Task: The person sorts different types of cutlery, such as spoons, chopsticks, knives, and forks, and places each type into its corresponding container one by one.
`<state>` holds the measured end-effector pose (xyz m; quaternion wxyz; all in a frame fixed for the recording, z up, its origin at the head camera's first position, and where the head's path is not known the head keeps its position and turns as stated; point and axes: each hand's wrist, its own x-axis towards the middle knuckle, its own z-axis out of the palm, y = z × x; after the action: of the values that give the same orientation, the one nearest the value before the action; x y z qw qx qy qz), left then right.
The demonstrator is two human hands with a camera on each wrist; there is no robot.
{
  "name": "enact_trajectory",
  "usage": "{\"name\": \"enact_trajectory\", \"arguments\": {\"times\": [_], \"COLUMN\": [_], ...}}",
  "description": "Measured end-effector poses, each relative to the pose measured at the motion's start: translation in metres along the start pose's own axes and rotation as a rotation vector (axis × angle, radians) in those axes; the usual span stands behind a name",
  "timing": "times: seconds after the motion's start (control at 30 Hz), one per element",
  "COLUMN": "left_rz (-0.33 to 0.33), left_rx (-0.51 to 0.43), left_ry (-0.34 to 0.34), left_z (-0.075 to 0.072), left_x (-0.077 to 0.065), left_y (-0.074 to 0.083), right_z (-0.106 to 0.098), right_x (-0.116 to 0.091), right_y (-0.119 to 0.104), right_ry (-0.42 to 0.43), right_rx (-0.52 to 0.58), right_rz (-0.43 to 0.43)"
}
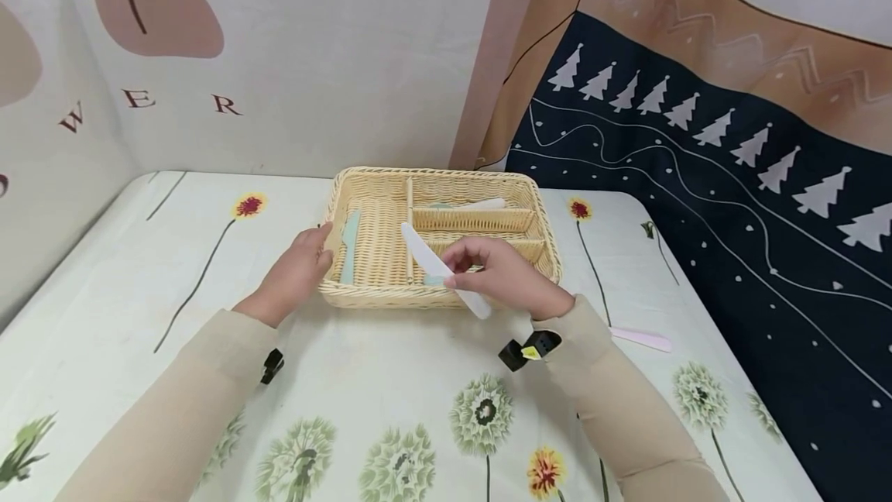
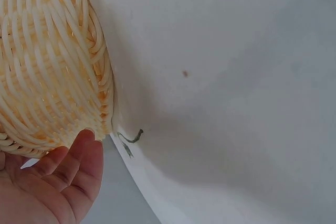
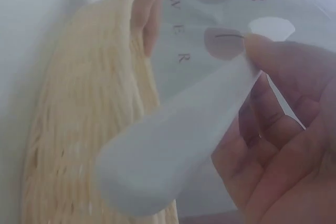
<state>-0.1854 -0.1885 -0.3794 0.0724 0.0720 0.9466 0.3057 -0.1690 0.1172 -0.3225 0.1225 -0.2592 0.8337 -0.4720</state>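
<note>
Between the thumb and fingers of my right hand [image 1: 507,273], a white plastic knife [image 1: 423,252] is pinched near its middle. It slants over the front of the wicker basket [image 1: 379,297], blade up to the left; its rounded handle end [image 3: 142,177] fills the right wrist view. My left hand [image 1: 294,273] rests at the basket's left side, fingertips [image 2: 86,136] against the woven outer wall. A pale green knife [image 1: 351,246] lies lengthwise in the basket's long left compartment. Another pale green piece [image 1: 433,280] shows in the front right compartment, mostly behind the white knife and right hand.
The back right compartment holds a white utensil [image 1: 488,204] and a pale green one [image 1: 440,205]. On the flowered tablecloth [image 1: 390,362], a pale pink utensil [image 1: 644,339] lies right of the basket, partly behind the right sleeve. Printed cloth hangs behind the table.
</note>
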Motion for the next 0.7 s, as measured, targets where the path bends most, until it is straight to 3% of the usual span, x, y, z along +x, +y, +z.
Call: {"name": "enact_trajectory", "arguments": {"times": [0.5, 0.7], "left_rz": [0.002, 0.004], "left_rx": [0.004, 0.000], "left_ry": [0.006, 0.010], "left_z": [0.000, 0.000], "left_x": [0.001, 0.001], "left_y": [0.000, -0.001], "right_z": [0.015, 0.019], "right_x": [0.044, 0.062], "right_y": [-0.021, -0.027], "right_ry": [0.054, 0.096], "right_rx": [0.132, 0.248], "right_rz": [0.057, 0.131]}}
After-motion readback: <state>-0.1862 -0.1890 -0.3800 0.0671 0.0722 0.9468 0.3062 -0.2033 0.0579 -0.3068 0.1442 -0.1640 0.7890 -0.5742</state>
